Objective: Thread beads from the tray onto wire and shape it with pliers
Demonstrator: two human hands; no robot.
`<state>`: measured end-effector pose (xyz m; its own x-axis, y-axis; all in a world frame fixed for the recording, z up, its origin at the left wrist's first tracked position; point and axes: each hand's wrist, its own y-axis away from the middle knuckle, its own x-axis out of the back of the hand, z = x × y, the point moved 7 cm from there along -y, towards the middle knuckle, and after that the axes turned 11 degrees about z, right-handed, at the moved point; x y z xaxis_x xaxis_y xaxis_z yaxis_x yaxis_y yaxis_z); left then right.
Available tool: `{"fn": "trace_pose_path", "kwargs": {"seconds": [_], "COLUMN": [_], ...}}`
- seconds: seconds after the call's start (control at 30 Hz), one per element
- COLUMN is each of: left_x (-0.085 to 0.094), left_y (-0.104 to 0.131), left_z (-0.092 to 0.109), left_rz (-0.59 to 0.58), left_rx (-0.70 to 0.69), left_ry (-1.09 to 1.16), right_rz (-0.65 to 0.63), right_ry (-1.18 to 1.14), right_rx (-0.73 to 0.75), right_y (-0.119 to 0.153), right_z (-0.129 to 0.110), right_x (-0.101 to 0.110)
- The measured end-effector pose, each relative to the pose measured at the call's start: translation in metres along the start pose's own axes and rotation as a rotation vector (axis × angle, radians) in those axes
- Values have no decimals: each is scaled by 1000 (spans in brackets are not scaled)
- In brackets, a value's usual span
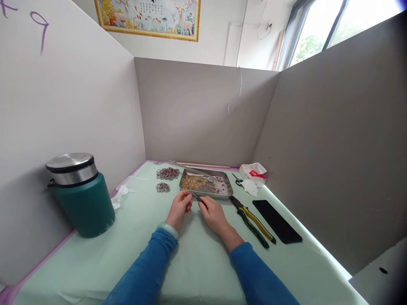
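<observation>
Two blue sleeves [143, 267] are extending nearest to the camera, above the pale green tabletop [203, 271]. On the far left, a green flask [81, 205] with a steel lid is standing upright, and just beside it a crumpled tissue [119, 197] is lying. Further right, a small pile [163, 187] of silvery pieces with red dots is lying just in front of a bigger pile [168, 173]. Near them, the left hand [179, 207] is pinching a small piece [191, 192] between its fingertips; it is too tiny to tell exactly what it is. This piece is being held between the two hands, just before a metal tray [219, 196], which is containing golden bits [193, 182] and coloured beads [220, 186]. The right hand [214, 215] is grasping a thin dark tool [197, 198], whose tip is pointing towards the left fingertips. Further right, scissors [239, 183] are lying near a white bag [253, 173], large pliers [254, 224] are resting nearer to the person, and beside them a flat black object [277, 221] is lying
</observation>
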<state>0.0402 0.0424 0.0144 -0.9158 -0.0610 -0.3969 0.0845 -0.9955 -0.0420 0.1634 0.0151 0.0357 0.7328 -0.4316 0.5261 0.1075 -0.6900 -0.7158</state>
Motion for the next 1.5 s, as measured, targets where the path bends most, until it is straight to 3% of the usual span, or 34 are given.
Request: {"fn": "trace_pose_path", "kwargs": {"seconds": [0.33, 0.63, 0.8, 0.97, 1.17, 1.5], "left_x": [-3, 3, 1, 2, 1, -1], "left_y": [2, -7, -6, -3, -1, 0], "left_z": [-1, -6, -9, -10, -8, -7], "left_rz": [27, 36, 4, -1, -29, -36], "left_rx": [3, -91, -18, 19, 44, 79], "left_ry": [-59, -182, -84, -11, 48, 75], "right_rz": [-34, -44, -26, -73, -230, -106], "right_ry": [52, 84, -32, -242, -603, -323], "right_rx": [-6, -17, -66, -240, -525, -334], "right_y": [2, 3, 2, 2, 8, 2], "right_z": [-2, -1, -1, 3, 7, 1], "right_x": [-4, -7, -9, -14, -29, -12]}}
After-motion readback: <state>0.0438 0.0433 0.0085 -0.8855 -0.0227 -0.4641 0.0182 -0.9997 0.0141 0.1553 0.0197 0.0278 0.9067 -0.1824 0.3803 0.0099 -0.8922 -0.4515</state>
